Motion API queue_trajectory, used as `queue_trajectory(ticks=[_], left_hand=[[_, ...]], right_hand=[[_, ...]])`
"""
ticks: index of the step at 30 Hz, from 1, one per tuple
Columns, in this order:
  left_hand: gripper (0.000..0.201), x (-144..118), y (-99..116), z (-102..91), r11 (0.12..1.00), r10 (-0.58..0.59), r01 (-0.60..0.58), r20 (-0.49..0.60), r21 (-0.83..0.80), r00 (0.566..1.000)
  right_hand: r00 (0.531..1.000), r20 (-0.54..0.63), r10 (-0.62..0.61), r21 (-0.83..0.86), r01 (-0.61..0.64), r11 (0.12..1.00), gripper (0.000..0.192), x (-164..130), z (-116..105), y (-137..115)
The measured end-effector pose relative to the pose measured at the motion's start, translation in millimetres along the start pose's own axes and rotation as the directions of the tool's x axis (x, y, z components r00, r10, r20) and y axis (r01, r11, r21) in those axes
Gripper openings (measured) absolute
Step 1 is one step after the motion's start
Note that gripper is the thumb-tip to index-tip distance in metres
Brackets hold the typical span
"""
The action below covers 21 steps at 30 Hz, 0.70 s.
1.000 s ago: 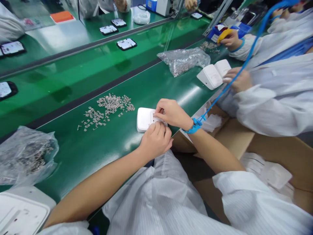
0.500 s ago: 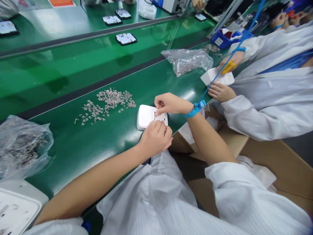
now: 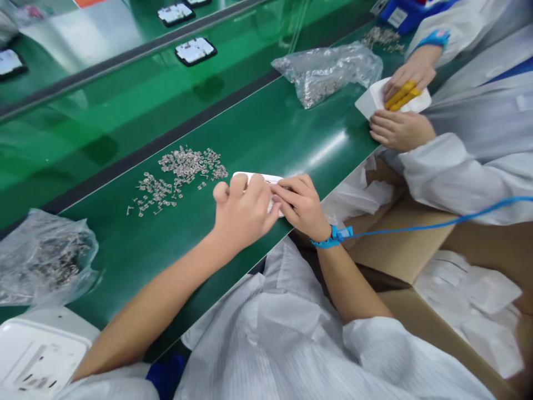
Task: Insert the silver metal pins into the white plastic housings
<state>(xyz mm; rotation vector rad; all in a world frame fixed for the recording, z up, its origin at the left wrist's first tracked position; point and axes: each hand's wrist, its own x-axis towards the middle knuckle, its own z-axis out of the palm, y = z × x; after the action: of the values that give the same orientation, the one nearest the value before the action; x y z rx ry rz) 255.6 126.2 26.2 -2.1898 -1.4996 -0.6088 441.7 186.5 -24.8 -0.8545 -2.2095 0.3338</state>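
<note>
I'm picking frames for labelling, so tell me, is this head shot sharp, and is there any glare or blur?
Head view: glare streaks on the green belt; left hand and right hand slightly motion-blurred over the white casing; cardboard box at the right edge soft; belt lines bow from lens distortion.

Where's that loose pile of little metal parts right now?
In the head view, the loose metal parts lie scattered on the green belt, just left of the white casing under the left hand and right hand.
</note>
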Motion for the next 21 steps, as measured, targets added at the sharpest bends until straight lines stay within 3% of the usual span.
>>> queue_trajectory(ticks=[4,11,16,21], left_hand=[[0.032,6,-10,1.9,0.999,-0.011,0.015,0.105,-0.036,0.994],[0.032,8,-13,-0.2,1.000,0.029,-0.028,0.165,-0.009,0.986],[0.032,10,-13,-2.0,0.996,-0.019,0.042,0.251,-0.084,0.968],[0.036,11,-10,-1.5,0.994,-0.041,0.064,0.255,-0.085,0.966]], right_hand=[[1.000,0.022,0.016,-0.056,-0.015,0.998,0.030,0,-1,1],[1.000,0.029,0.010,-0.106,-0.007,0.994,0.029,0,-2,-2],[1.000,0.023,0.012,-0.110,-0.010,0.994,0.029,1,-3,-3],[0.998,0.057,0.037,-0.137,-0.029,0.990,0.028,2,-4,-6]])
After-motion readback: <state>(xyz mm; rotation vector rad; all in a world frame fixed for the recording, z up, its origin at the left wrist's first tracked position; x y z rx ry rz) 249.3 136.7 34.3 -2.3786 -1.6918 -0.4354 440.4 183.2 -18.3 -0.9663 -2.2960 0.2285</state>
